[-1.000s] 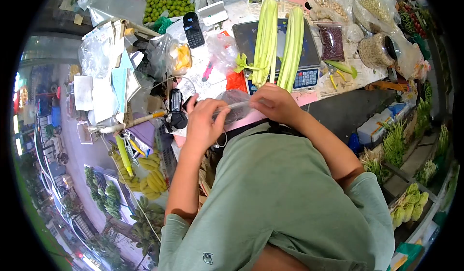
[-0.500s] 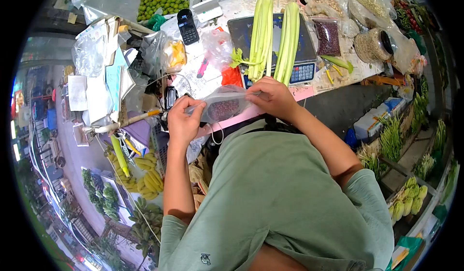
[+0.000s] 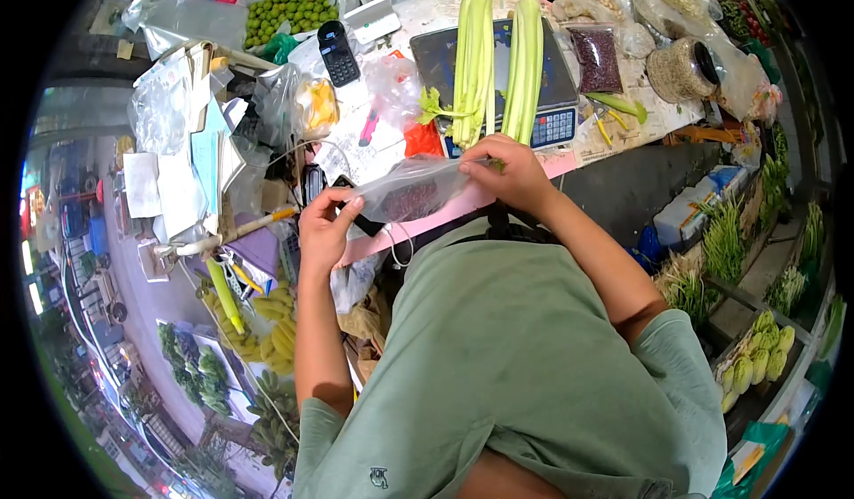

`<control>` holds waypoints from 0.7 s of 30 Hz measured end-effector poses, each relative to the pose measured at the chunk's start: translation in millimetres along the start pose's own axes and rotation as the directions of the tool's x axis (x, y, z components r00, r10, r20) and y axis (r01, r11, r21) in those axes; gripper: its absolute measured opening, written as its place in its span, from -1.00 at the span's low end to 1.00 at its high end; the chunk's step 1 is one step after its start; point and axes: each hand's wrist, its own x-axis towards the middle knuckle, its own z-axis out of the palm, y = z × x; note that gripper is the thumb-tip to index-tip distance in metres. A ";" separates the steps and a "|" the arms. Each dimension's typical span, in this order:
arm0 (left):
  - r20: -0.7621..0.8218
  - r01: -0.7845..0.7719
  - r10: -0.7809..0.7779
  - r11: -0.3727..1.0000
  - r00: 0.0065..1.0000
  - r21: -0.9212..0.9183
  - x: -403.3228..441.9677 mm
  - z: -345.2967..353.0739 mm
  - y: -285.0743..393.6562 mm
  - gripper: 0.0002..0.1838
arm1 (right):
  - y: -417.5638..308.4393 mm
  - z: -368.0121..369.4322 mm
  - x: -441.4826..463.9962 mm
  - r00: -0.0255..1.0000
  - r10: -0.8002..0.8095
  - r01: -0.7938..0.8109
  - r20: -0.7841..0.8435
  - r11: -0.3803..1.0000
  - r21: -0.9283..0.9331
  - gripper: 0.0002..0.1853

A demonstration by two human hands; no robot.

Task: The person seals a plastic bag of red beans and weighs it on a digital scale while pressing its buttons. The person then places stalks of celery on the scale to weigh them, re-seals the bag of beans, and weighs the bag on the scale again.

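Observation:
A clear plastic bag (image 3: 414,195) with small dark red beans inside hangs between my hands at the table's front edge. My left hand (image 3: 326,225) pinches the left end of its top edge between thumb and fingers. At the other end, my right hand (image 3: 509,175) grips the same edge, fingers curled over. Just beyond the bag, stalks of celery (image 3: 475,63) lie across a digital scale (image 3: 556,128), close to my right hand. A dark phone-like object (image 3: 366,225) shows partly behind my left fingers.
Right of the scale are a packed bag of dark red beans (image 3: 596,59), a jar of pale grains (image 3: 676,70) and yellow-handled scissors (image 3: 605,132). A black handset (image 3: 337,52) stands behind. Papers (image 3: 209,148) and a metal pole (image 3: 222,237) are at left, near bananas (image 3: 280,339).
My hands have moved slightly apart, the left one outward and a little toward me, and the bag's top edge is stretched longer and tilted. The view has shifted slightly.

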 end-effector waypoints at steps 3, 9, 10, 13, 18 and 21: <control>0.060 -0.257 0.256 0.966 0.965 0.017 1.1 11.7 0.0 -0.92 | 0.6 1.5 4.9 0.997 -0.078 0.079 -0.030 0.997 0.028 -0.89; 0.058 -0.146 0.137 0.971 0.989 0.191 -13.2 33.3 19.0 -0.89 | 5.2 3.3 5.7 0.971 -0.214 0.222 0.103 0.972 -0.075 -0.87; 0.044 -0.095 0.089 0.982 0.995 0.164 -15.0 34.1 20.9 -0.88 | 5.6 4.5 5.7 0.973 -0.205 0.215 0.106 0.972 -0.096 -0.87; 0.047 -0.276 0.272 0.948 0.961 0.160 -15.8 35.3 11.1 -0.87 | 3.0 3.0 6.7 0.969 -0.200 0.220 0.145 0.965 -0.142 -0.85; 0.083 -0.386 0.379 0.875 0.922 0.292 -18.0 48.3 24.2 -0.87 | -21.3 1.7 14.8 0.937 -0.257 0.300 0.239 0.940 -0.165 -0.80; 0.121 -0.433 0.418 0.836 0.901 0.336 -21.6 66.8 37.8 -0.87 | -24.3 15.4 18.3 0.893 -0.337 0.385 0.298 0.915 -0.119 -0.81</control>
